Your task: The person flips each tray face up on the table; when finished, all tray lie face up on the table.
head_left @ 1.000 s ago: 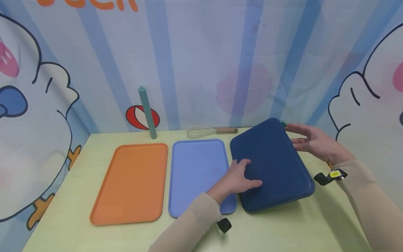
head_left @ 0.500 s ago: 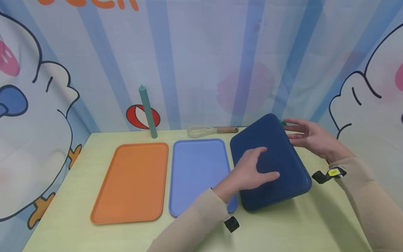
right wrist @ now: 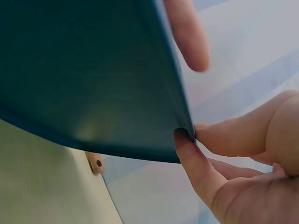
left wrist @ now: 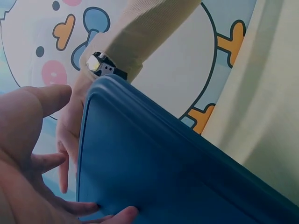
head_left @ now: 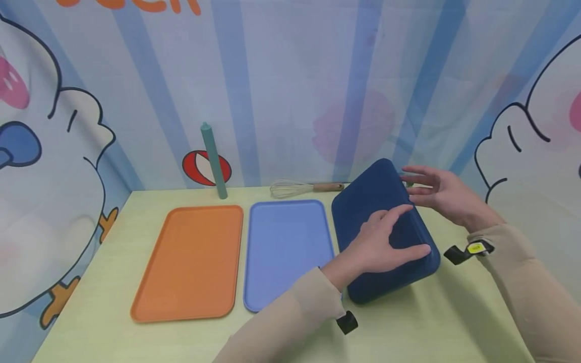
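A dark blue tray (head_left: 367,206) stands tilted at the right, its right side raised off the table and its left side low, close to the light blue tray (head_left: 290,252). My right hand (head_left: 447,196) pinches its raised edge between thumb and finger, which the right wrist view shows closely. My left hand (head_left: 376,247) reaches across the face of the dark blue tray, thumb and fingers spread. In the left wrist view a couple of left fingertips (left wrist: 126,214) touch the tray's surface. The space beneath the dark blue tray is mostly hidden in the head view.
An orange tray (head_left: 190,262) lies at the left. A whisk (head_left: 308,188) with a wooden handle lies along the back edge. A teal stick-like object (head_left: 213,160) stands at the back left against the printed curtain (head_left: 290,91). A small green thing (head_left: 410,184) shows behind my right fingers.
My left hand has slid right and slightly up across the dark blue tray towards its raised edge. The tray has tipped steeper, its right edge moving left with my right hand.
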